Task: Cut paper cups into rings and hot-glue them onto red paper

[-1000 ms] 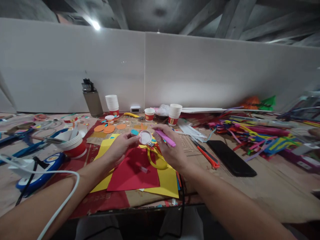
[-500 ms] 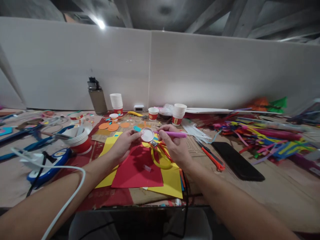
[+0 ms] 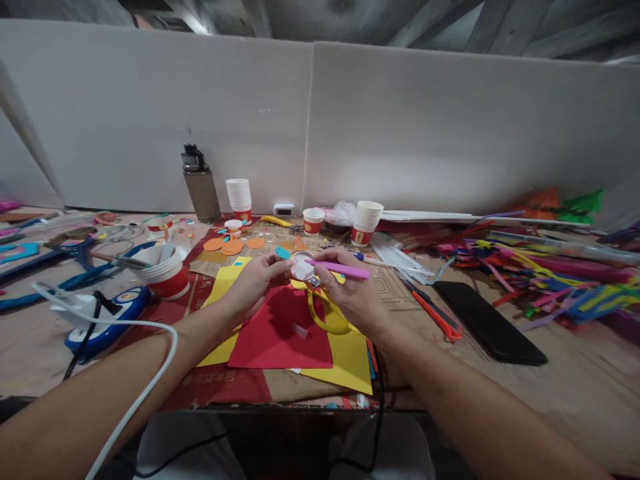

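Note:
In the head view, my left hand (image 3: 265,283) pinches the edge of a small round white piece with a raised rim, like the base of a paper cup (image 3: 303,268). My right hand (image 3: 354,290) grips a pink-purple marker pen (image 3: 349,269), its front end at the white round face. Below the hands are yellow-handled scissors (image 3: 327,323), partly hidden by my right hand. They lie over a red paper sheet (image 3: 280,347) on yellow paper (image 3: 350,367). A small clear pinkish cap-like piece (image 3: 300,331) rests on the red sheet.
Orange paper discs (image 3: 233,247), a single paper cup (image 3: 313,222) and cup stacks (image 3: 367,223) stand behind. To the right are a red-orange cutter (image 3: 440,317), a black phone (image 3: 487,321) and colourful pipe cleaners (image 3: 555,280). A white cable (image 3: 167,360) crosses my left forearm.
The view has tilted down and turned slightly left. The marker's front end has moved from beside the round piece onto its white face, and the right fingers are nearer the left hand.

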